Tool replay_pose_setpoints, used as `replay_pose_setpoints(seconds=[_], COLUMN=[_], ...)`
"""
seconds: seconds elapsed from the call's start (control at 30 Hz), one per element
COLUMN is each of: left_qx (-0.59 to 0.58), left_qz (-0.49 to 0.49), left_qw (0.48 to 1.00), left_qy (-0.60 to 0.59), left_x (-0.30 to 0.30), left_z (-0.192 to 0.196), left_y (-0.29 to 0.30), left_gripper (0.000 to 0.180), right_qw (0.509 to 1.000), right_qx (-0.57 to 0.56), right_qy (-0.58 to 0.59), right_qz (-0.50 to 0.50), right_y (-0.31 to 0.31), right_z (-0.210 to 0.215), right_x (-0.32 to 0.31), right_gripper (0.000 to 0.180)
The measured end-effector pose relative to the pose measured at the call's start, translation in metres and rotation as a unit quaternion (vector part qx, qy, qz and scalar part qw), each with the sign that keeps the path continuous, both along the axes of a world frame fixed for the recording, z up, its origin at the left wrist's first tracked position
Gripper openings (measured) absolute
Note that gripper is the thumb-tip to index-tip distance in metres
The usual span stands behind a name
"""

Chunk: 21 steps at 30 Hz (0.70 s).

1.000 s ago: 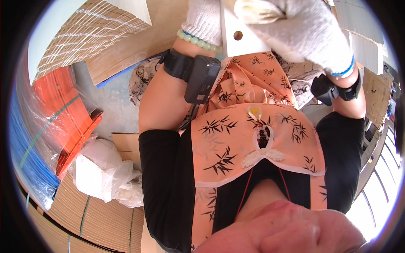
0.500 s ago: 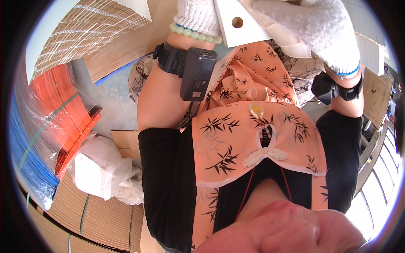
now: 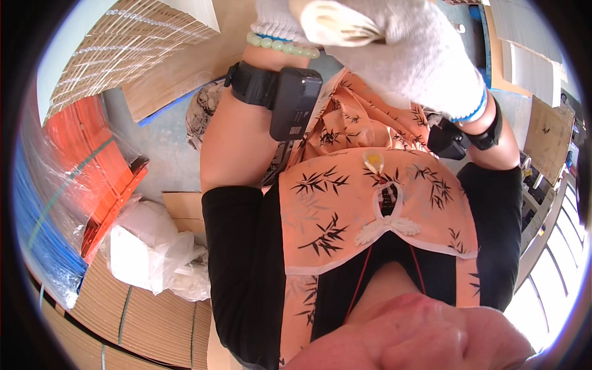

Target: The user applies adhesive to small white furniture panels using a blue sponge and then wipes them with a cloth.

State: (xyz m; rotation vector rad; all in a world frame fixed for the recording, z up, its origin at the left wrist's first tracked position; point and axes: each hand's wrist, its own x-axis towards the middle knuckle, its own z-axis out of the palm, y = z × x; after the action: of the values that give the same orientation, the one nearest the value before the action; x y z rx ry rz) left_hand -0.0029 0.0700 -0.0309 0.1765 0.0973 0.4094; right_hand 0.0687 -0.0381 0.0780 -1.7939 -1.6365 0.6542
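We see both gloved hands raised at the far edge: right hand overlapping the left hand. A pale flat piece lies against the right glove; we cannot tell either grip. Stacked cardboard lies near left.

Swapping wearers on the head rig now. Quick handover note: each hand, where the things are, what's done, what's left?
Left hand: white knit glove, mostly cut off by the top edge; grip cannot be told. Bead bracelet and black wrist device on that forearm.
Right hand: white knit glove, raised close to the camera, fingers curled; whatever it holds is hidden.
Things: pale worn glove fingertip shows between the hands. Bundled cardboard stacks lower left, more cardboard upper left, orange flat packs and plastic-wrapped white bundle at left.
Done: cannot tell from this view.
Left: cannot tell; check what the hands hold.
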Motion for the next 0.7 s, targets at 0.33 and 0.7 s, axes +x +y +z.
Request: replay_pose_setpoints(seconds=[0.33,0.7], left_qx=[0.08,-0.006], left_qz=[-0.018,-0.079], left_qw=[0.99,0.995], left_qy=[0.118,-0.056], left_x=[0.005,-0.022], left_z=[0.021,-0.013], left_y=[-0.016,0.022], left_gripper=[0.051,0.033], right_qw=[0.975,0.869], right_qx=[0.209,0.134], right_qy=[-0.074,0.292], right_qz=[-0.001,-0.375], right_y=[-0.002,-0.137], right_z=[-0.022,-0.043], right_x=[0.071,0.182], right_gripper=[0.052,0.046])
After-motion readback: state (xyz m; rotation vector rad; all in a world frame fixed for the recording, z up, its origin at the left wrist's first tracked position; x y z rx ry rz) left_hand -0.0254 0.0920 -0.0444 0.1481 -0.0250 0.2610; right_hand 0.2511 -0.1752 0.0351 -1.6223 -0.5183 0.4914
